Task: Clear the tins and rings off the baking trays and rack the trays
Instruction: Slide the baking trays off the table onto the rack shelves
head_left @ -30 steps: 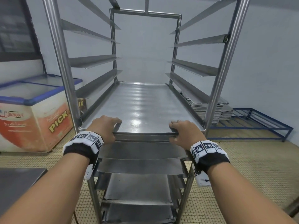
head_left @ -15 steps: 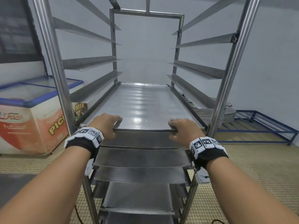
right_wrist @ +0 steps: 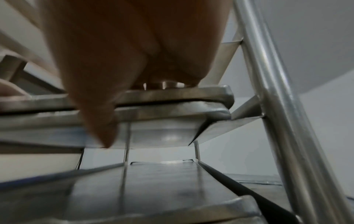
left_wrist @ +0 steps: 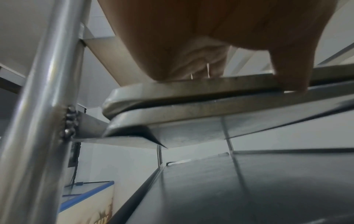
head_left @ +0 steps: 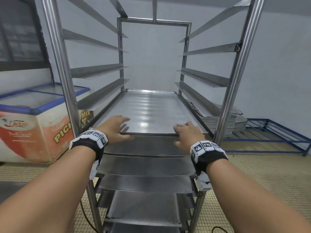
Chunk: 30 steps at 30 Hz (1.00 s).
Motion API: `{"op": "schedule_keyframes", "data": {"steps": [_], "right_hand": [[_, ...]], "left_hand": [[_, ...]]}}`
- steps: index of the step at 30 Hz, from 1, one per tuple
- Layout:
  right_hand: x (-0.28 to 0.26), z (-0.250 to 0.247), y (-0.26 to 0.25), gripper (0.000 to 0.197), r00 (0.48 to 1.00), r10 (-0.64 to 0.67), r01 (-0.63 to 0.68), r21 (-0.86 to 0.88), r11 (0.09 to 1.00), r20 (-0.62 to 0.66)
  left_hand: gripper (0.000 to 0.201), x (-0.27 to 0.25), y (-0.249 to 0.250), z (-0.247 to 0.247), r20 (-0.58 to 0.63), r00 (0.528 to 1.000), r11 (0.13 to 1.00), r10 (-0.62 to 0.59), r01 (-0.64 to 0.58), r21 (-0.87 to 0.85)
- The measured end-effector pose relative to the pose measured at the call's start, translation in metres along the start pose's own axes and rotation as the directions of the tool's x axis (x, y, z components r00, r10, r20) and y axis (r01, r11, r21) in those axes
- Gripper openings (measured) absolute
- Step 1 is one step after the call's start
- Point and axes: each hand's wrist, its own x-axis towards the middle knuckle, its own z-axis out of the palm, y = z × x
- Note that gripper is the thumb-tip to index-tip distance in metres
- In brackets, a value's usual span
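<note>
At the front of the steel tray rack [head_left: 67, 91], a bare baking tray [head_left: 151, 110] sits on the side runners, stacked directly on a second tray [left_wrist: 201, 112]; both near rims show as two layers in the wrist views. Left hand [head_left: 114, 130]: fingers extended flat over the tray's near-left rim, thumb [left_wrist: 291, 71] down across the rim edge, no grip. Right hand [head_left: 188, 135] on the near-right rim, fingers [head_left: 180, 127] lying loosely over the top edge, thumb [right_wrist: 99, 115] hanging down past the rims of both trays; not clamped round anything. More trays [head_left: 144, 165] racked on lower runners, upper runners bare. Behind the rack on the right: stack of trays [head_left: 223, 121] on a blue floor frame [head_left: 276, 132]. Left: chest freezer [head_left: 33, 118].
</note>
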Motion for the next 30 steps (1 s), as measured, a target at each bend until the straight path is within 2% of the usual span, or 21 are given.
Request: {"op": "schedule_keyframes", "data": {"steps": [1,2,3,4,5,6,7,8,9,10,11,13,16,18,22,27,30], "right_hand": [[-0.003,-0.003,0.002,0.044,0.999,0.032,-0.031,0.076,0.997,-0.01],[-0.007,-0.007,0.005,0.054,0.992,0.092,-0.077,0.173,0.982,-0.081],[-0.012,-0.01,0.011,0.059,0.958,0.177,-0.116,0.258,0.959,-0.225],[-0.017,-0.014,0.016,0.056,0.879,0.266,-0.145,0.309,0.94,-0.396],[-0.021,-0.018,0.022,0.05,0.768,0.345,-0.176,0.34,0.924,-0.539],[-0.025,-0.023,0.028,0.044,0.65,0.411,-0.199,0.379,0.904,-0.639],[-0.028,-0.029,0.034,0.041,0.544,0.483,-0.218,0.441,0.871,-0.686],[-0.028,-0.034,0.041,0.041,0.46,0.563,-0.238,0.516,0.823,-0.687],[-0.027,-0.039,0.047,0.044,0.402,0.637,-0.264,0.583,0.769,-0.658],[-0.024,-0.042,0.054,0.048,0.373,0.689,-0.288,0.628,0.723,-0.622],[-0.02,-0.043,0.06,0.052,0.365,0.722,-0.315,0.652,0.69,-0.588],[-0.006,-0.042,0.071,0.051,0.386,0.744,-0.349,0.66,0.665,-0.546],[0.012,-0.039,0.081,0.039,0.408,0.742,-0.263,0.71,0.653,-0.532],[0.02,-0.035,0.086,0.031,0.396,0.758,-0.207,0.755,0.623,-0.518],[0.029,-0.027,0.091,0.023,0.346,0.793,-0.213,0.782,0.586,-0.501],[0.045,-0.021,0.105,0.018,0.341,0.786,-0.205,0.776,0.597,-0.515],[0.063,-0.015,0.113,0.018,0.354,0.782,-0.2,0.775,0.599,-0.513]], "left_hand": [[0.084,-0.004,0.0,-0.003,-0.088,0.996,0.999,0.018,-0.021,-0.034],[0.085,-0.009,0.001,-0.009,-0.223,0.974,0.999,0.027,-0.033,-0.022],[0.085,-0.013,0.001,-0.016,-0.395,0.918,0.999,0.035,-0.03,0.02],[0.083,-0.018,0.001,-0.025,-0.567,0.824,0.999,0.025,0.006,0.052],[0.082,-0.02,-0.002,-0.033,-0.702,0.711,0.998,-0.026,0.056,0.02],[0.084,-0.022,-0.007,-0.041,-0.779,0.613,0.991,-0.131,0.107,-0.082],[0.089,-0.022,-0.012,-0.048,-0.803,0.539,0.967,-0.256,0.134,-0.218],[0.095,-0.021,-0.019,-0.054,-0.783,0.485,0.919,-0.39,0.155,-0.361],[0.097,-0.019,-0.028,-0.057,-0.741,0.444,0.859,-0.503,0.165,-0.484],[0.096,-0.014,-0.037,-0.059,-0.696,0.415,0.8,-0.586,0.161,-0.578],[0.091,-0.01,-0.045,-0.061,-0.666,0.398,0.758,-0.631,0.129,-0.64],[0.073,-0.001,-0.055,-0.065,-0.64,0.382,0.711,-0.667,0.071,-0.699],[0.053,0.014,-0.064,-0.066,-0.688,0.336,0.748,-0.643,0.081,-0.659],[0.05,0.02,-0.07,-0.064,-0.725,0.313,0.782,-0.613,0.113,-0.613],[0.048,0.032,-0.079,-0.06,-0.733,0.28,0.783,-0.621,0.163,-0.601],[0.054,0.053,-0.081,-0.056,-0.746,0.264,0.791,-0.612,0.18,-0.585],[0.05,0.068,-0.081,-0.053,-0.742,0.257,0.785,-0.62,0.195,-0.588]]}}
